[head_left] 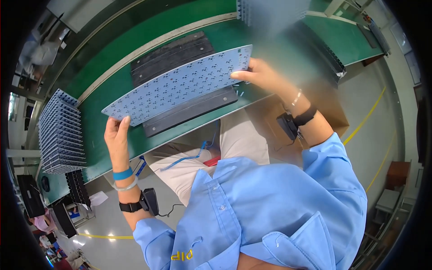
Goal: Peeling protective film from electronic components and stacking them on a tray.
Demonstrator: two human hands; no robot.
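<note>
Around: a black tray (180,85) lies on the green bench (112,85) right under the plate, between both grips. A stack of like plates (60,132) stands well off beyond the left hand; another stack (270,11), blurred, sits past the right hand.
In the way: nothing between the hands and the plate's ends.
Plate: the plate (180,85) is long, pale grey-blue, dotted with rows of small holes, held level just above the tray.
Left hand: the left hand (118,139) pinches the plate's near-left corner.
Right hand: the right hand (263,74) clasps its far-right end.
</note>
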